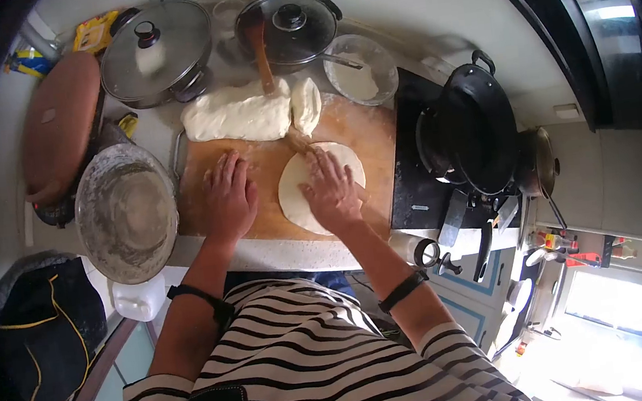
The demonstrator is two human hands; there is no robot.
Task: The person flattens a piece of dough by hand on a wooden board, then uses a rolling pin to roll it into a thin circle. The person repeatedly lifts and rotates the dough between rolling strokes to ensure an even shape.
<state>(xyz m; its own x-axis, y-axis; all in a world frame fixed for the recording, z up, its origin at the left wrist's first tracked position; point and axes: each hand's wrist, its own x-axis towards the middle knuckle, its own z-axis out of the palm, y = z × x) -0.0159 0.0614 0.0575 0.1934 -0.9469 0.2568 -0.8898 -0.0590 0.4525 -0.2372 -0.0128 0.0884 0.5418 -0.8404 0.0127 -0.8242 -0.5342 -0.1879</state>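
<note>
My left hand [231,196] lies palm down on the wooden board [258,156], fingers stretched out, holding nothing. To its right, my right hand [330,185] rests with spread fingers over a flat round of dough [297,195]. A thin brown stick, perhaps a rolling pin [298,139], shows just beyond those fingers; its middle is hidden under the hand. At the board's far edge lies a thick log of dough [237,114], with a smaller cut piece of dough [306,108] beside it. A wooden spatula [263,62] has its lower end against the log.
A floury metal bowl [165,209] stands left of the board. Behind are two lidded pans [157,57] [290,35] and a bowl of flour [359,75]. Right of the board, a black wok [480,129] sits on the cooktop [406,191]. A glass jar [412,249] stands at the near edge.
</note>
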